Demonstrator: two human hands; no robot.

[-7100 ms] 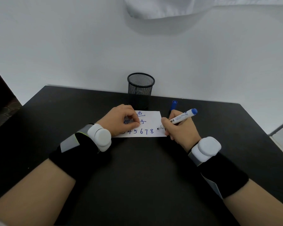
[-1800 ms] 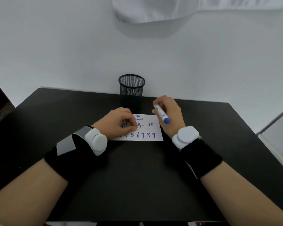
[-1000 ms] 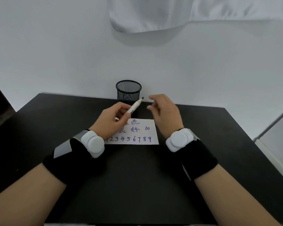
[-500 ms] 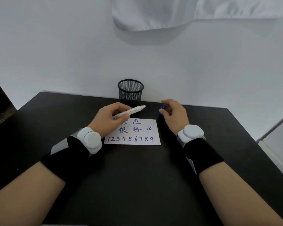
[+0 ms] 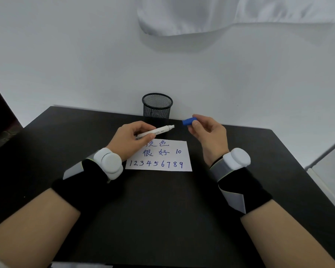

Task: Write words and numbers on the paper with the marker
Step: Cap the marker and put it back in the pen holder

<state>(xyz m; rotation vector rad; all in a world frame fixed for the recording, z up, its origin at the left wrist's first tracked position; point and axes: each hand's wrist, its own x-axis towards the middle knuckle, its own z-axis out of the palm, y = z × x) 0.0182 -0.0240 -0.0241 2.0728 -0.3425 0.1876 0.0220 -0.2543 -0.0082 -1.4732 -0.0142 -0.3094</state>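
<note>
A white paper [image 5: 182,167] lies on the black table [image 5: 162,209], covered in blue characters and the numbers 1 to 10. My left hand [image 5: 130,140] hovers over the paper's upper left corner and grips the white marker [image 5: 159,130], tip pointing right. My right hand [image 5: 209,134] holds the blue marker cap [image 5: 189,120] between thumb and fingers, a short gap to the right of the marker's tip. The cap's open end faces the tip.
A black mesh pen holder [image 5: 157,106] stands at the table's back edge against the white wall, just behind the marker. A white cloth [image 5: 240,14] hangs at the top. The table's right edge [image 5: 306,171] runs diagonally near my right wrist.
The marker passed from my right hand to my left hand after the writing ended. My right hand picked up the blue cap from the table and lifted it toward the marker tip.
</note>
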